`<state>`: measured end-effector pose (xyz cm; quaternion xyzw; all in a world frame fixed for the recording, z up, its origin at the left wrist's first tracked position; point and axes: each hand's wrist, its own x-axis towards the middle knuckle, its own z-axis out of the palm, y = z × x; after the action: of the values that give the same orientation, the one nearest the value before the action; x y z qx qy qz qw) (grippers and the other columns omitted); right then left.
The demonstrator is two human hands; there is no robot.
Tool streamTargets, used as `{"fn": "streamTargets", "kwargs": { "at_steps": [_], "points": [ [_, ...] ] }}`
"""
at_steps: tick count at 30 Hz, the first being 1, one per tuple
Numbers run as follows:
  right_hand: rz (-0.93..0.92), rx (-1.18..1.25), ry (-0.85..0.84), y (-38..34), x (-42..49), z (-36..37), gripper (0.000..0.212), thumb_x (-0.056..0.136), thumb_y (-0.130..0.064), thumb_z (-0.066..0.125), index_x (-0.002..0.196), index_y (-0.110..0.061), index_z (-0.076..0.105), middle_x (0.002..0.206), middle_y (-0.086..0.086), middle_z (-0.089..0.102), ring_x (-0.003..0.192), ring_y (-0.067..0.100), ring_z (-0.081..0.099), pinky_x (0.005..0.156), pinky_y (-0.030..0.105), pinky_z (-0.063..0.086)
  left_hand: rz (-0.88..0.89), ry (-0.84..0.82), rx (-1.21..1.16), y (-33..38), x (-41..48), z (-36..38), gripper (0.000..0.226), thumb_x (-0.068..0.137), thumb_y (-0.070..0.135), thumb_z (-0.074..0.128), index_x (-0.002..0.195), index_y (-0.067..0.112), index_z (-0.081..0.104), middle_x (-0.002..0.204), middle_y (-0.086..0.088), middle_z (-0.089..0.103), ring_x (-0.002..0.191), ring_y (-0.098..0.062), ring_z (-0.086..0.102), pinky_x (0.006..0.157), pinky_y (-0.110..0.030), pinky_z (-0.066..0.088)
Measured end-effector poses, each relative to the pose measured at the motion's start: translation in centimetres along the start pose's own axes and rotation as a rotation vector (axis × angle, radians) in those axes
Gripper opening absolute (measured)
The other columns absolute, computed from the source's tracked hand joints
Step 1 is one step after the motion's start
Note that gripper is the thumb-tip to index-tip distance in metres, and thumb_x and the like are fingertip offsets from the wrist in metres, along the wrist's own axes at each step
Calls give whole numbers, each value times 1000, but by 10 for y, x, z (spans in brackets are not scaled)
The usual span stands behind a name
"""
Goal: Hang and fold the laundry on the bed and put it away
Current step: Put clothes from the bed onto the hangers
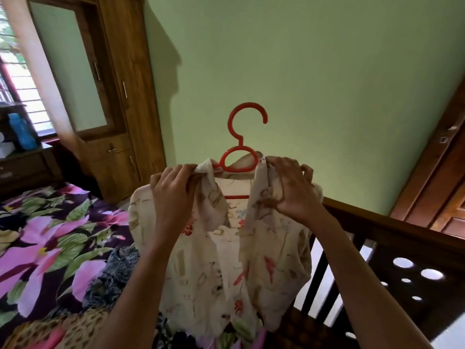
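Your left hand (pixel 173 195) and right hand (pixel 289 190) hold up a cream floral-print shirt (pixel 226 248) on a red plastic hanger (pixel 247 105). Both sets of fingers (pixel 186 170) are curled, pinching the collar cloth either side of the hanger's ring. The shirt hangs below them. Under your left fingers lies the purple floral bed (pixel 50 235) with a dark patterned garment (pixel 113 273). The dark wooden bed frame (pixel 377 248) is below your right fingers, and a wooden wardrobe (pixel 120 96) stands beyond on the left.

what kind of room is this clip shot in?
Almost certainly a home bedroom: a bed made up in a floral print, a tall wooden wardrobe against the wall, and a printed shirt draped on a red hanger.
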<state>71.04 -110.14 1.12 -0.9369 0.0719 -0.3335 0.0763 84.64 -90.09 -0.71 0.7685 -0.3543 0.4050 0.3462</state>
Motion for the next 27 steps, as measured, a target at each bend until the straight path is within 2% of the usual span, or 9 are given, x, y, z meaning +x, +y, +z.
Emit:
{"fn": "streamTargets", "kwargs": {
  "at_steps": [2, 4, 5, 7, 10, 13, 19, 24, 27],
  "points": [
    [-24, -7, 28, -1, -14, -6, 77, 63, -39, 69, 125, -32, 25, 129, 4, 47, 125, 16, 38, 97, 28, 11, -14, 8, -3, -1, -1, -2, 18, 87, 17, 58, 96, 5, 67, 86, -10, 69, 76, -29, 62, 73, -30, 27],
    [10, 166, 135, -3, -25, -12, 62, 73, -45, 53, 127, -30, 27, 132, 2, 47, 120, 5, 38, 104, 32, 14, -22, 13, -29, 1, -3, -8, 22, 89, 20, 54, 97, 4, 67, 86, -11, 69, 77, -30, 62, 72, -25, 22],
    [25, 211, 166, -3, -28, -15, 54, 81, -44, 46, 130, -29, 29, 133, 2, 48, 119, 6, 40, 105, 35, 18, -24, 19, -40, 4, -5, -12, 25, 90, 23, 51, 97, 4, 66, 86, -11, 69, 77, -29, 62, 72, -22, 20],
    [-15, 109, 203, -4, -29, -19, 44, 92, -39, 36, 132, -20, 39, 126, 7, 57, 112, 19, 54, 97, 40, 32, -20, 40, -48, 11, -9, -23, 29, 90, 25, 48, 96, 3, 66, 84, -12, 69, 74, -29, 61, 72, -20, 19],
    [-125, -1, 233, -11, -31, -27, 42, 94, -32, 37, 119, -5, 59, 100, 12, 68, 86, 30, 65, 78, 39, 46, -12, 62, -13, 23, -18, -45, 28, 90, 25, 49, 95, 4, 66, 83, -11, 68, 72, -28, 60, 72, -20, 20],
    [-184, 14, 296, -25, -41, -35, 40, 94, -29, 38, 110, -4, 64, 90, 12, 68, 76, 29, 64, 68, 35, 48, -45, 69, 22, 35, -29, -74, 31, 91, 28, 47, 96, 4, 66, 85, -11, 68, 75, -27, 61, 74, -21, 23],
    [-212, 94, 336, -64, -81, -54, 31, 95, -26, 41, 101, -8, 66, 88, 7, 67, 74, 25, 64, 64, 33, 47, -120, 72, 135, 70, -84, -140, 34, 91, 29, 46, 99, 3, 66, 86, -11, 68, 76, -27, 63, 73, -31, 37],
    [-331, 230, 279, -103, -135, -61, 33, 94, -27, 40, 98, -8, 66, 88, 7, 69, 73, 27, 65, 65, 31, 47, -206, 121, 307, 106, -155, -210, 33, 90, 27, 47, 100, 2, 65, 90, -12, 69, 79, -30, 63, 74, -31, 36],
    [-383, 321, 204, -138, -165, -66, 43, 97, -36, 34, 97, -8, 66, 87, 9, 69, 71, 28, 65, 67, 34, 51, -231, 164, 429, 124, -191, -261, 30, 90, 26, 48, 98, 2, 65, 83, -11, 68, 76, -23, 59, 70, -25, 30]
  ]
}}
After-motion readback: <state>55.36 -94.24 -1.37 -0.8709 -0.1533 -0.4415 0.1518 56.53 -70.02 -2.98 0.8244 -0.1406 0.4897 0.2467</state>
